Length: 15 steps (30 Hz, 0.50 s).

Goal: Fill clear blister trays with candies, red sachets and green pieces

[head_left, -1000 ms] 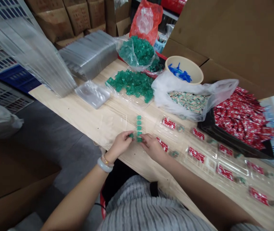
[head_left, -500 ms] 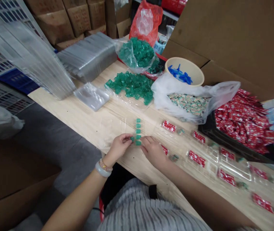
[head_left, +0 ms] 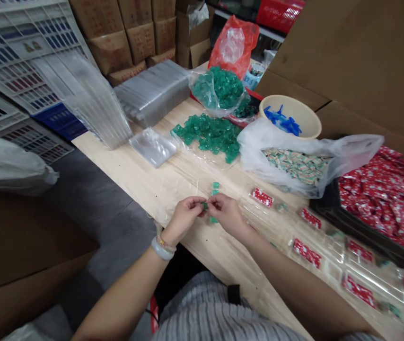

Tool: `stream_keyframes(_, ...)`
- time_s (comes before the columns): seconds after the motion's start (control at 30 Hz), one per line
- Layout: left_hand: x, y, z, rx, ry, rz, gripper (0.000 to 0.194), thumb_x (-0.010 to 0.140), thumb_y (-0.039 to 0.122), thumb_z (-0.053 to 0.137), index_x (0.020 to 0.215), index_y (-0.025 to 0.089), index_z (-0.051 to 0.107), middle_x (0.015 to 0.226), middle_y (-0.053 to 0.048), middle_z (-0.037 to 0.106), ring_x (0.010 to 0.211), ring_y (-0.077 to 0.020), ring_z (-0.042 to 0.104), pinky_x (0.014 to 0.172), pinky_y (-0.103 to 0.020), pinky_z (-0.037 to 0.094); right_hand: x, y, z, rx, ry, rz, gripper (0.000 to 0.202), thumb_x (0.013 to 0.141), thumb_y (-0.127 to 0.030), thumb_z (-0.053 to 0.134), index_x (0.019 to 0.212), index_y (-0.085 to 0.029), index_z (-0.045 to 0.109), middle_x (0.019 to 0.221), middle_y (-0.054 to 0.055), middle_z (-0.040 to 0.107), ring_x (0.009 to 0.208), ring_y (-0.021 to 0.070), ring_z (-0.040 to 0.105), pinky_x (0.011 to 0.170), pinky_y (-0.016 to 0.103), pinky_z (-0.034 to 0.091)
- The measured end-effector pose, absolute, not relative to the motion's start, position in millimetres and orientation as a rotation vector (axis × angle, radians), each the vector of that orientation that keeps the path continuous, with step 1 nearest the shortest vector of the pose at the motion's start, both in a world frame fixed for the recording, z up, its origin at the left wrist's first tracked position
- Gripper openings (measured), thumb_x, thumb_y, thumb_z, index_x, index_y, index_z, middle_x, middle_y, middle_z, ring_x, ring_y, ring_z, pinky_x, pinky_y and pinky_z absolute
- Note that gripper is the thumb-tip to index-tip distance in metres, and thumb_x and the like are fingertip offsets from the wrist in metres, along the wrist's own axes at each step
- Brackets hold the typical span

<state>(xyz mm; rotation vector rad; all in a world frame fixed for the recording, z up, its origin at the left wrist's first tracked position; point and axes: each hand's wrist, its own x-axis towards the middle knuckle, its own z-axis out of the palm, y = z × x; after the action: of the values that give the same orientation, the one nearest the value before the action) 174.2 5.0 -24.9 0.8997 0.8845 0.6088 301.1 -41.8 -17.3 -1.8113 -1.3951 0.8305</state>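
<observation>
Head view: right hand (head_left: 227, 213) just slid across to meet the left hand (head_left: 186, 211), both pinching one green piece (head_left: 205, 206), so looks like two-handed work now.

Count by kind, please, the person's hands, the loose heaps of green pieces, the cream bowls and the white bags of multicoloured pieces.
Left hand and right hand: 2
Loose heap of green pieces: 1
Cream bowl: 1
White bag: 1
Total: 5
</observation>
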Motion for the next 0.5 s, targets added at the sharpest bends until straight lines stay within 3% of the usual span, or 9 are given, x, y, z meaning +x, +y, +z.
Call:
stream_keyframes(0.1, 168, 15, -23, 0.891, 0.912, 0.619, 0.017, 0.062, 0.011, 0.056, 0.077, 0.010, 0.063, 0.064, -0.001, 0.061, 0.055, -0.0073, 0.053, 0.057, -0.020, 0.042, 297, -33, -19, -1.686, -1.358, 0.867, 0.009, 0.074, -0.019, 0.048, 0.073, -0.015, 0.056, 0.067, 0.002, 0.055, 0.060, 0.0116, 0.051, 0.056, 0.024, 0.043)
stream_keyframes(0.2, 164, 22, -26, 0.763, 0.908, 0.642, 0.018, 0.063, 0.017, 0.059, 0.080, 0.011, 0.063, 0.064, -0.001, 0.061, 0.053, -0.0066, 0.052, 0.056, -0.020, 0.043, 293, -23, -20, -1.518, -1.538, 0.750, 0.014, 0.076, -0.018, 0.050, 0.086, -0.016, 0.059, 0.086, 0.006, 0.055, 0.077, 0.0135, 0.053, 0.066, 0.026, 0.045)
stream_keyframes(0.3, 165, 30, -29, 0.659, 0.937, 0.700, 0.020, 0.062, 0.022, 0.063, 0.078, 0.011, 0.060, 0.062, 0.000, 0.059, 0.050, -0.0064, 0.051, 0.051, -0.019, 0.041, 289, -12, -20, -1.414, -1.661, 0.721, 0.018, 0.078, -0.019, 0.051, 0.095, -0.018, 0.059, 0.090, 0.006, 0.056, 0.085, 0.0146, 0.053, 0.073, 0.029, 0.046)
stream_keyframes(0.43, 157, 47, -28, 0.810, 0.997, 0.688, 0.018, 0.067, 0.025, 0.058, 0.078, 0.011, 0.059, 0.062, -0.001, 0.058, 0.051, -0.0083, 0.051, 0.049, -0.021, 0.041, 288, 6, -20, -1.462, -1.693, 0.638, 0.017, 0.079, -0.019, 0.052, 0.093, -0.018, 0.060, 0.087, 0.006, 0.057, 0.081, 0.0142, 0.054, 0.073, 0.029, 0.046)
stream_keyframes(0.5, 144, 55, -29, 1.108, 1.111, 0.727, 0.020, 0.072, 0.025, 0.053, 0.086, 0.012, 0.061, 0.072, -0.004, 0.061, 0.059, -0.0113, 0.054, 0.057, -0.025, 0.045, 289, 18, -21, -1.530, -1.658, 0.596, 0.014, 0.079, -0.019, 0.051, 0.089, -0.018, 0.061, 0.082, 0.005, 0.058, 0.075, 0.0131, 0.055, 0.069, 0.027, 0.046)
